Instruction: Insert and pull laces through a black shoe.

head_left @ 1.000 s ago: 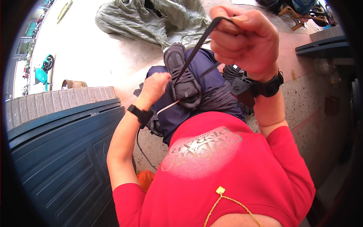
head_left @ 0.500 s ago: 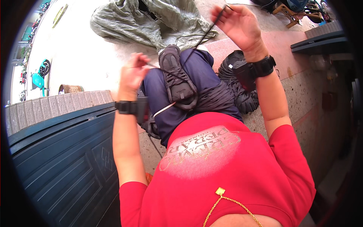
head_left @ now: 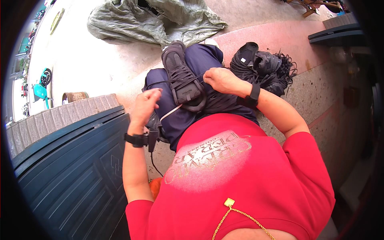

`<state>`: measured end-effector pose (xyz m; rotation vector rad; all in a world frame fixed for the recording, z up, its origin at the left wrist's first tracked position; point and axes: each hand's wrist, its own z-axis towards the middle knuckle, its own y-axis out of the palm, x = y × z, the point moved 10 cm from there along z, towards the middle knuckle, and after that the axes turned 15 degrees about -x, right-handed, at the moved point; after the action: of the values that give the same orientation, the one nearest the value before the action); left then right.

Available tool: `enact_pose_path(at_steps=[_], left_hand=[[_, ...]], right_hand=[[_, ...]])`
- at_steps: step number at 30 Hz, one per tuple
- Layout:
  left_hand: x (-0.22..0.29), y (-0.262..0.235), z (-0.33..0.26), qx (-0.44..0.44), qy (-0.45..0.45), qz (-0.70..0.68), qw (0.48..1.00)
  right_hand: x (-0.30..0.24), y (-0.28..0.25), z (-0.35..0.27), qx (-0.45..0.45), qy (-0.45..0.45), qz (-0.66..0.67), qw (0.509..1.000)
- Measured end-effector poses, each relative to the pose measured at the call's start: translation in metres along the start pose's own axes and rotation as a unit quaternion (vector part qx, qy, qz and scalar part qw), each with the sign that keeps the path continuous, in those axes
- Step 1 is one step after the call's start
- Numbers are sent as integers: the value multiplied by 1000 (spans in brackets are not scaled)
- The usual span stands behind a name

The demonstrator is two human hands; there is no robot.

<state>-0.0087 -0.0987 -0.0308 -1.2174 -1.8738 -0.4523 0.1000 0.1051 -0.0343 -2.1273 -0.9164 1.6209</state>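
A black lace-up shoe [head_left: 181, 72] lies across my thighs, its toe pointing away and its heel toward me. Dark laces cross over its upper. At the shoe's right side, my right hand [head_left: 224, 81] is closed in a pinch on a shoelace. My left hand [head_left: 146, 105], fingers curled, is held left of the shoe by my left knee. A strand of lace runs from the shoe to that hand; its exact grip is hard to see. A bundle of black laces [head_left: 224, 103] lies over my lap, and a pale band [head_left: 171, 112] crosses my left thigh.
Several black shoes with loose laces [head_left: 262, 66] are heaped on the floor right of my legs. A grey-green cloth sheet [head_left: 132, 22] lies ahead. Dark blue door panels [head_left: 76, 168] stand at left, and another dark panel [head_left: 338, 39] at right.
My right hand has come down and inward from high on the right to the shoe's side. My left hand has dropped lower. The long lace strand stretched up to the right is no longer raised.
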Motion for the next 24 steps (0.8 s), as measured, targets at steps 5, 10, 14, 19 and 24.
enact_pose_path(at_steps=[5, 10, 14, 19, 24], left_hand=[[-9, 34, 5, -18, -26, 44, 999], [-8, 20, -2, 67, 56, 151, 985], [-6, 15, -8, 109, 63, 156, 980], [-6, 21, -10, 124, 53, 161, 978], [0, 22, -12, 161, 99, 180, 965]], right_hand=[[-2, 0, 5, 40, 17, -62, 997], [-7, 12, 18, -41, 66, -163, 984], [-14, 16, 19, -61, 8, -189, 980], [-29, 20, 16, -46, -35, -268, 962], [-56, 22, 10, 17, -113, -358, 927]])
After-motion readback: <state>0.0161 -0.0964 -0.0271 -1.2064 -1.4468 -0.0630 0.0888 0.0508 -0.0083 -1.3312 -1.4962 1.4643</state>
